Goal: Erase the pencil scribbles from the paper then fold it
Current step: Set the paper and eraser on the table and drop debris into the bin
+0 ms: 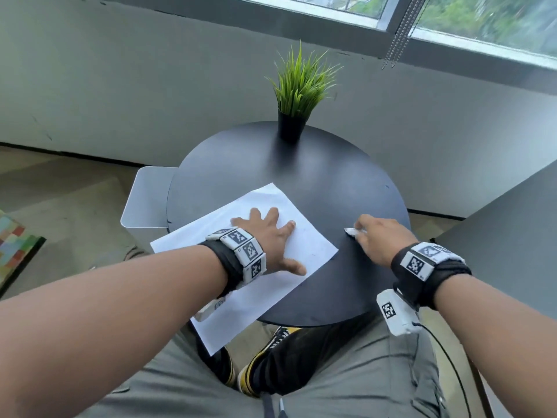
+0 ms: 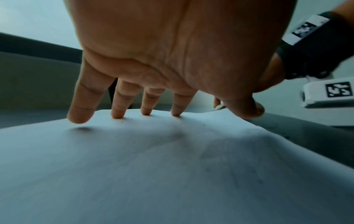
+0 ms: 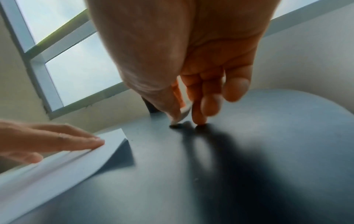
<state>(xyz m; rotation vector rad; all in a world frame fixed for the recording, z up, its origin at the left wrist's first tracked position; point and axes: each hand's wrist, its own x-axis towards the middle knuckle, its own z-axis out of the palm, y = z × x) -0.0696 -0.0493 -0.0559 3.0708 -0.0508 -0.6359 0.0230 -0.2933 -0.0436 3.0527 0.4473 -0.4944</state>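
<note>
Head view, left to right: at the far left we see a patch of colourful checked fabric on the floor, then a white bin standing against the rim of a round black table. A sheet of white paper lies slantwise on the near left part of the table, its near corner hanging past the edge above our lap. Our left hand lies flat on the paper, fingers spread and straight, thumb out to the side; the left wrist view shows the fingertips pressing the sheet, which bulges slightly beneath the palm. We can make out only faint grey traces and specks on it. A potted green grass plant stands at the table's far edge. Just beside the paper's right corner, our right hand rests on bare tabletop, fingers curled around a small white eraser whose tip pokes out toward the sheet without touching it. The right wrist view, somewhat blurred, shows thumb and fingers pinched together down at the table surface. Both wrists wear black bands with printed markers. A window runs along the upper right.
</note>
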